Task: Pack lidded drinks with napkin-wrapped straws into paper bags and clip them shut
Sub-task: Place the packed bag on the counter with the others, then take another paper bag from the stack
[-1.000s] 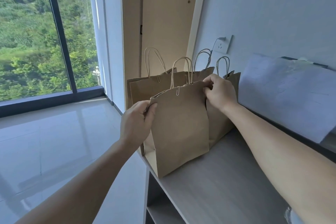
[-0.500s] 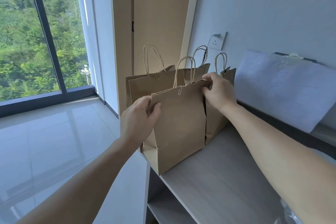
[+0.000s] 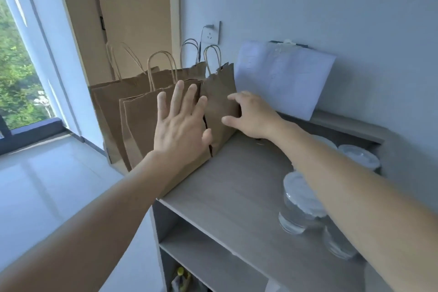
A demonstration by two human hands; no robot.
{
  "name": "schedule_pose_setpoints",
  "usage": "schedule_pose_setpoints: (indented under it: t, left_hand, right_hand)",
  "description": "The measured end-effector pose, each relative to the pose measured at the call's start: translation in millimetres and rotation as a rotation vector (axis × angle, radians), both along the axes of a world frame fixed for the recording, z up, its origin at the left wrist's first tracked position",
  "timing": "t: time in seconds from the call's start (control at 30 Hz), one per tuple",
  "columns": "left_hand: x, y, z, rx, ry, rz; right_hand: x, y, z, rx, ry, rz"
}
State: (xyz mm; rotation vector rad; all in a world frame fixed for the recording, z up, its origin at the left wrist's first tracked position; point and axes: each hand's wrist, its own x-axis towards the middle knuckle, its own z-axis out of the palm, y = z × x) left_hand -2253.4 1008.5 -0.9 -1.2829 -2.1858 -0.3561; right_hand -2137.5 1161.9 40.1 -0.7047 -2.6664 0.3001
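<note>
left hand [image 3: 180, 125] spread at bag [image 3: 139, 130]; right hand [image 3: 253, 118] relaxed; sheet [image 3: 284, 78] marks illegible

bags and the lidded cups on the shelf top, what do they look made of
Bags: brown kraft paper, matte; creased faces, jagged-cut top edges, twisted cord handles, probably paper too. Lidded cups: likely clear plastic, glossy; see-through walls, whitish lids whose material is unclear.

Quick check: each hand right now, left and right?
Left hand: open, fingers spread over the front paper bag, holding nothing.
Right hand: open, fingers loosely bent beside the second paper bag, gripping nothing.
</note>
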Motion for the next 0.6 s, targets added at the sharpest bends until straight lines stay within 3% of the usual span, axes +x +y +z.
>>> schedule_pose_setpoints:
  t: [0.1,0.3,0.6]
  left_hand:
    - [60,26,7,-0.009,-0.095,-0.132]
    - [225,68,15,-0.060,-0.097,-0.415]
    - [465,103,-14,-0.305,-0.166,-0.709]
  right_hand:
    - [78,1,4,0.004,-0.010,-0.089]
    - [277,-7,-1,0.012,0.009,-0.346]
    - [551,-56,-41,-0.118,-0.032,-0.737]
